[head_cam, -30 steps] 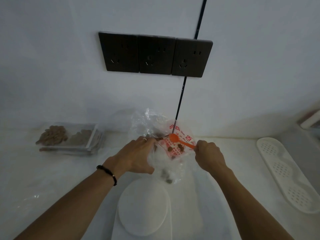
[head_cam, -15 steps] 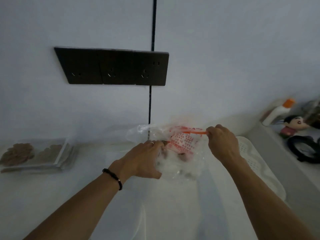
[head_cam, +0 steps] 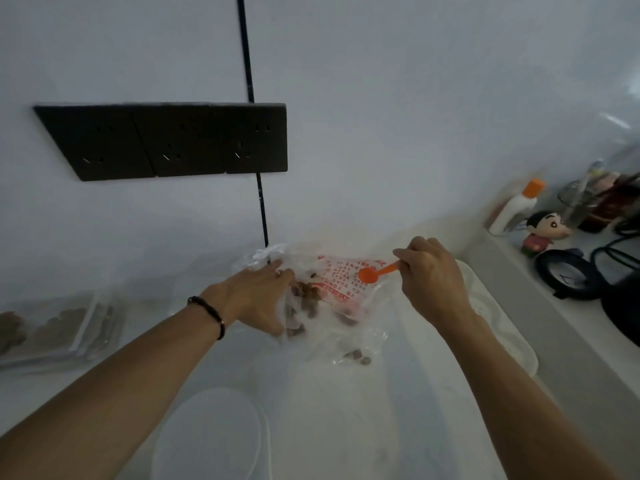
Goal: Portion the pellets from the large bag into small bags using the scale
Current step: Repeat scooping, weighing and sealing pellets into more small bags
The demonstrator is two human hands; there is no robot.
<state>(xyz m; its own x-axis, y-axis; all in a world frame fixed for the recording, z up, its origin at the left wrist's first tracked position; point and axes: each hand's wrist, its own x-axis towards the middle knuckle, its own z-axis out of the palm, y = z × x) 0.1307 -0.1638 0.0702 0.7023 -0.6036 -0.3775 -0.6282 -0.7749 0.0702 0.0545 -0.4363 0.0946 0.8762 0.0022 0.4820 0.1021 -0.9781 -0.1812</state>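
The large clear bag [head_cam: 346, 289] with red print lies crumpled on the white counter by the wall, with brown pellets [head_cam: 308, 296] inside. My left hand [head_cam: 256, 296] grips the bag's left side, thumb below and fingers on top. My right hand [head_cam: 433, 282] pinches the handle of a small orange spoon [head_cam: 375, 271], whose bowl hovers over the bag's printed face. The white scale [head_cam: 207, 438] with its round platform sits at the near edge, below my left forearm. Small clear bags [head_cam: 59, 327] holding pellets lie stacked at the far left.
A white perforated tray [head_cam: 502, 341] lies right of my right wrist. On the raised ledge at the right stand a white bottle [head_cam: 516, 206] with an orange cap, a small figurine [head_cam: 543, 230] and dark round objects [head_cam: 568, 271]. Dark wall sockets [head_cam: 166, 140] hang above.
The view has swung to the right and down a little. My right hand has drawn the orange spoon to the right across the bag's top. The left hand stays on the bag.
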